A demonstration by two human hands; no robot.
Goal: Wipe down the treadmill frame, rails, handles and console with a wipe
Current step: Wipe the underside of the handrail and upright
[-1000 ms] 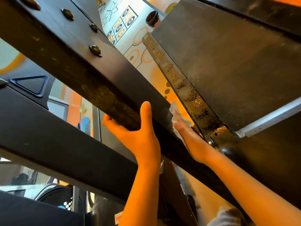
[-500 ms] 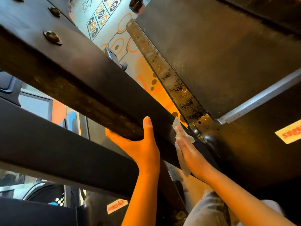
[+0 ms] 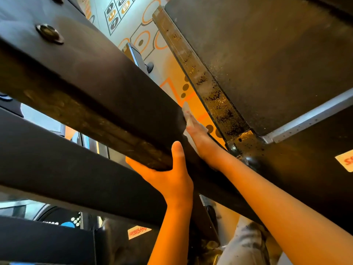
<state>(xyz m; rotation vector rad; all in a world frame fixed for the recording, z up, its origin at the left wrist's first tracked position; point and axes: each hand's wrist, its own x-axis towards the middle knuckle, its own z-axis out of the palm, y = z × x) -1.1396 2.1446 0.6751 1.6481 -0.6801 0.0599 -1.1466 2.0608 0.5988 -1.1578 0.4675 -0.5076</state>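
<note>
Background: gym floor point(image 3: 193, 106), orange markings. Step: wiping frame beam point(image 3: 95, 88); left grip point(image 3: 172, 178) clasps it, right grip point(image 3: 200, 138) flat, pressing wipe point(image 3: 186, 109). Next, likely: slide wipe onward.

Sticker, 3 o'clock: edge sticker point(image 3: 346, 161) on the dark treadmill frame point(image 3: 305, 178); red capitals on pale orange, upside down, cut by the picture edge; one "S" legible, rest not.
Sticker, 6 o'clock: lower sticker point(image 3: 138, 232) on a dark base panel point(image 3: 114, 243); red script, inverted, unreadable.
Floor print, 12 o'clock: oval pictogram grid point(image 3: 116, 14) on the floor point(image 3: 168, 54); characters too blurred.
</note>
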